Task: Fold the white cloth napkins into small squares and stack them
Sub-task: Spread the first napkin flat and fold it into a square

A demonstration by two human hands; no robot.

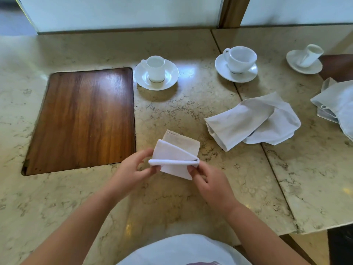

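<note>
A small folded napkin (172, 159) is pinched at its fold by the left hand (133, 169) and right hand (210, 182) above the table (172, 203) (marble-patterned). A loose napkin (252, 121) lies nearby, to the right.

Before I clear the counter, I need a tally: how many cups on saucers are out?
3. One cup beside the wooden inset, a wider cup right of it, and a third cup far right. None others visible.
</note>
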